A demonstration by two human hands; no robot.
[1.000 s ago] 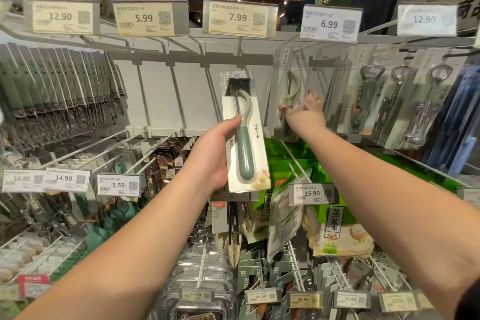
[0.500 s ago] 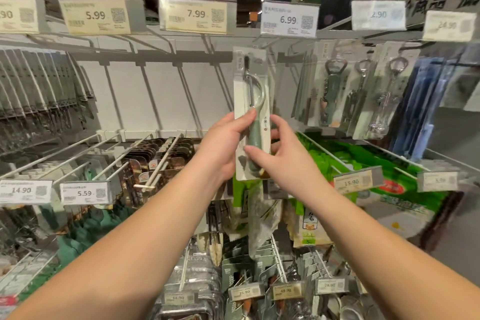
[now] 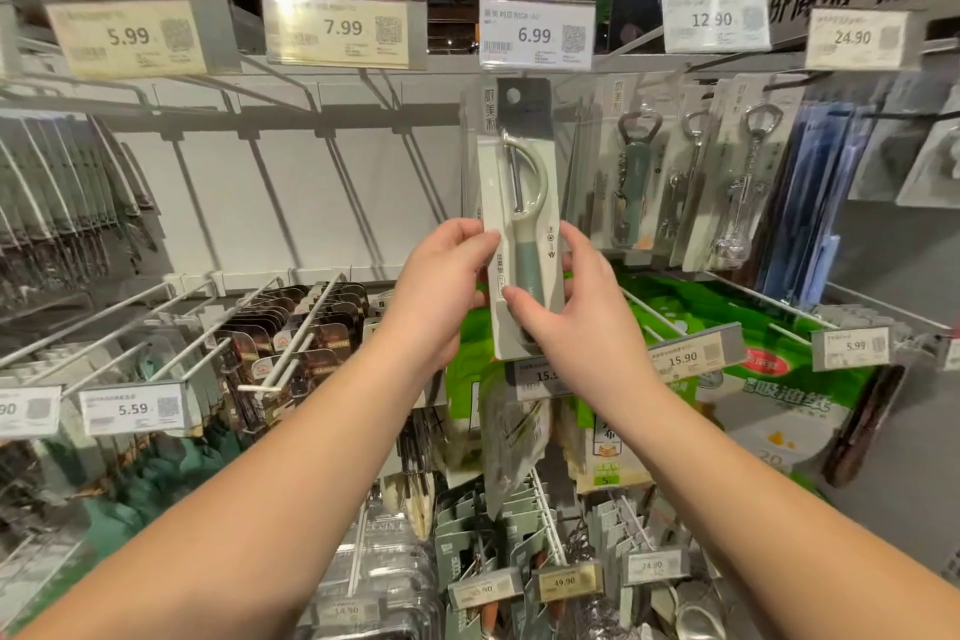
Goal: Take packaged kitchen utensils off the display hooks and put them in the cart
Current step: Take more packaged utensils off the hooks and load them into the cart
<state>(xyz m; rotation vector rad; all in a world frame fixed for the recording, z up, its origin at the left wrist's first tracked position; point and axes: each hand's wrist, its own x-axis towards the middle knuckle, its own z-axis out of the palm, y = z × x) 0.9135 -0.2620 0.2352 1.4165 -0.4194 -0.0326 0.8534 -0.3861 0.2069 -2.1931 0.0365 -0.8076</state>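
A packaged peeler [image 3: 522, 182] with a pale green handle, on a white card with a dark top and hang hole, is held upright in front of the display under the 6.99 price tag [image 3: 536, 38]. My left hand [image 3: 441, 283] grips the card's left edge. My right hand [image 3: 576, 296] grips its right edge, thumb across the handle. More clear packs [image 3: 576, 161] hang just behind it. No cart is in view.
Packaged bottle openers and corkscrews [image 3: 685, 182] hang to the right. Bare white hooks [image 3: 270, 192] stick out of the back panel at centre left, with packaged tools [image 3: 57, 203] at far left. Green bags [image 3: 769, 374] and lower hooks with price tags fill the rows below.
My right hand left the hanging packs and came onto the peeler pack, so both hands hold it. The pack shifted right and up, under the 6.99 tag.
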